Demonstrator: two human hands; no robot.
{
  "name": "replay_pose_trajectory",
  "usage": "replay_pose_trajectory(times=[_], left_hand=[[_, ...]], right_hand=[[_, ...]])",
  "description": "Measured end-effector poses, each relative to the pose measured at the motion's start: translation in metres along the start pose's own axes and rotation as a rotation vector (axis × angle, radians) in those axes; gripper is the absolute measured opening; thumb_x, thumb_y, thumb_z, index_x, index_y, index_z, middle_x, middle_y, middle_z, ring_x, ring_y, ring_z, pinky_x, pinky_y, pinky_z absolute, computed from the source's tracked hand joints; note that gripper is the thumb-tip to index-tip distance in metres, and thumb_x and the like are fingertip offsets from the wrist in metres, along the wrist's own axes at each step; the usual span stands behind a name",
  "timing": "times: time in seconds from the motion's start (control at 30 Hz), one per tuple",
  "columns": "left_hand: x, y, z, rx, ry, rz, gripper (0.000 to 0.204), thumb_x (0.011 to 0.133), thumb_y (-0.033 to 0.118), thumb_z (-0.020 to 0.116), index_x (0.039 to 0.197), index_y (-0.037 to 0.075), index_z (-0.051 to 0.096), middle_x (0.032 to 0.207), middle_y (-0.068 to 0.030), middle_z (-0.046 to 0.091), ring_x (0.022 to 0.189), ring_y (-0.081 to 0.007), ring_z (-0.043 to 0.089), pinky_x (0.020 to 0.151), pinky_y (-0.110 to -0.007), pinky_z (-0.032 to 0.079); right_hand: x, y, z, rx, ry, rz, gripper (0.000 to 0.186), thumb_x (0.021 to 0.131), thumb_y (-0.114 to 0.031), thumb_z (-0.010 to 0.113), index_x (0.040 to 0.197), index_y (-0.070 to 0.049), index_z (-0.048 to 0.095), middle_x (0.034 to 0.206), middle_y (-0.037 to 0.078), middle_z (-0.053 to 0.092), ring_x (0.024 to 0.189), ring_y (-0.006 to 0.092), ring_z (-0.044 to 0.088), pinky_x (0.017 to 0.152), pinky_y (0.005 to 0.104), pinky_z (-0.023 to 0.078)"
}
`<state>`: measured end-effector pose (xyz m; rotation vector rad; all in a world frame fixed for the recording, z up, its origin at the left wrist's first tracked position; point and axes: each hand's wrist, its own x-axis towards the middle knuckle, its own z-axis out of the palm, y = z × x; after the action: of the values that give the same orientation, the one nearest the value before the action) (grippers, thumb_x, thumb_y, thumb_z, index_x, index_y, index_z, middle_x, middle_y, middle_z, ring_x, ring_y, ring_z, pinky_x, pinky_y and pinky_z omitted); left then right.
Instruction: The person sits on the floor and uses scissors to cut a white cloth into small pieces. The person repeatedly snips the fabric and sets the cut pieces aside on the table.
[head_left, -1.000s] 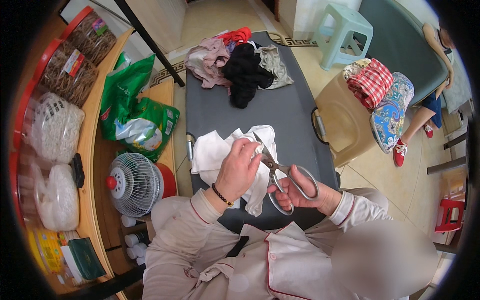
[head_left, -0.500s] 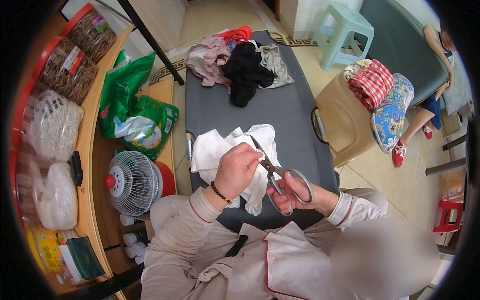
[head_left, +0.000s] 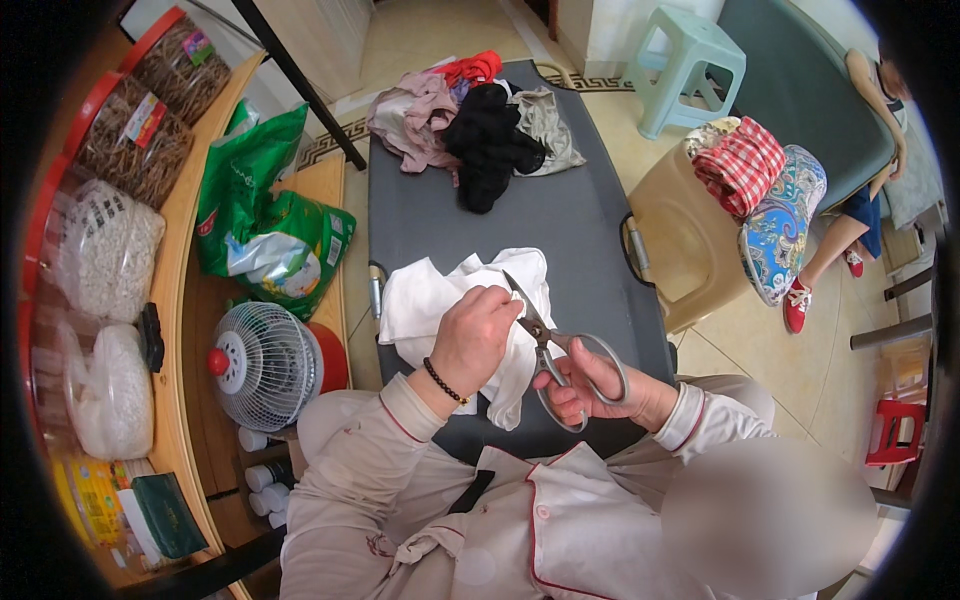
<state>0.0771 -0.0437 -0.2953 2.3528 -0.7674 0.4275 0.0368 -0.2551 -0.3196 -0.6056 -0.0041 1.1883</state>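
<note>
A white cloth garment [head_left: 420,300] lies crumpled on the grey padded surface [head_left: 590,270] in front of me. Over it, my left hand [head_left: 472,335] is closed in a pinch, apparently on a small fold of the white cloth, mostly covered by the fingers. My right hand [head_left: 610,395] grips a pair of metal scissors [head_left: 541,331], with thumb and fingers through the large grey handles. The blades point away from me and slightly left, right beside my left fingertips. Whether cloth sits between the blades cannot be made out.
Piled clothes [head_left: 490,150] lie at the surface's far end. Left stands a wooden shelf [head_left: 185,290] with jars, a fan [head_left: 265,365] and a green bag [head_left: 290,245]. Right are a beige plastic stool [head_left: 675,255] bearing cloths, a pale green stool [head_left: 690,60] and another person [head_left: 850,225].
My left hand has turned slightly at the wrist, and the white bit at its fingertips shows less. The scissors and my right hand stay almost where they were.
</note>
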Motion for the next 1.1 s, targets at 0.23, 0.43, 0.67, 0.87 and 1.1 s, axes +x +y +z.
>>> replay_pose_trajectory(times=[0.23,0.43,0.67,0.87,1.1], left_hand=[[0.000,0.000,0.001,0.045,0.011,0.023,0.016,0.073,-0.003,0.061,0.087,0.000,0.065,0.083,-0.0104,0.058,0.078,-0.0268,0.059,0.066,-0.034,0.050],[0.001,-0.004,0.003,0.077,0.009,0.042,0.018,0.071,-0.002,0.060,0.088,0.000,0.065,0.084,-0.0105,0.059,0.079,-0.0264,0.059,0.066,-0.034,0.050],[-0.001,-0.007,0.004,0.109,-0.021,0.048,0.018,0.073,0.002,0.057,0.090,-0.001,0.064,0.087,-0.0096,0.056,0.083,-0.0252,0.057,0.068,-0.034,0.049],[-0.001,-0.007,0.004,0.129,-0.021,0.041,0.017,0.074,0.003,0.058,0.088,-0.001,0.064,0.087,-0.0095,0.056,0.082,-0.0253,0.057,0.067,-0.034,0.049],[0.009,-0.032,-0.024,0.090,0.147,-0.189,0.008,0.080,0.006,0.058,0.085,0.003,0.064,0.089,-0.0135,0.059,0.079,-0.0287,0.059,0.070,-0.033,0.049]], right_hand=[[0.000,-0.001,-0.001,0.029,-0.012,0.021,0.065,0.090,-0.064,0.033,0.103,-0.004,0.056,0.067,-0.004,0.037,0.058,0.0096,0.035,0.054,0.0242,0.034],[0.000,0.000,-0.003,0.016,-0.002,0.022,0.066,0.090,-0.065,0.032,0.103,-0.004,0.056,0.068,-0.004,0.036,0.057,0.0095,0.034,0.055,0.0246,0.034],[-0.001,0.000,-0.003,-0.001,0.001,0.025,0.071,0.087,-0.068,0.035,0.107,-0.004,0.056,0.069,-0.004,0.035,0.057,0.0091,0.033,0.054,0.0233,0.032],[-0.001,-0.001,-0.003,0.063,-0.002,0.041,0.069,0.089,-0.066,0.034,0.106,-0.002,0.056,0.068,-0.004,0.037,0.057,0.0094,0.034,0.054,0.0234,0.033],[-0.007,0.000,-0.008,0.011,-0.107,-0.040,0.077,0.086,-0.070,0.031,0.113,-0.001,0.053,0.070,-0.003,0.039,0.060,0.0101,0.036,0.058,0.0254,0.035]])
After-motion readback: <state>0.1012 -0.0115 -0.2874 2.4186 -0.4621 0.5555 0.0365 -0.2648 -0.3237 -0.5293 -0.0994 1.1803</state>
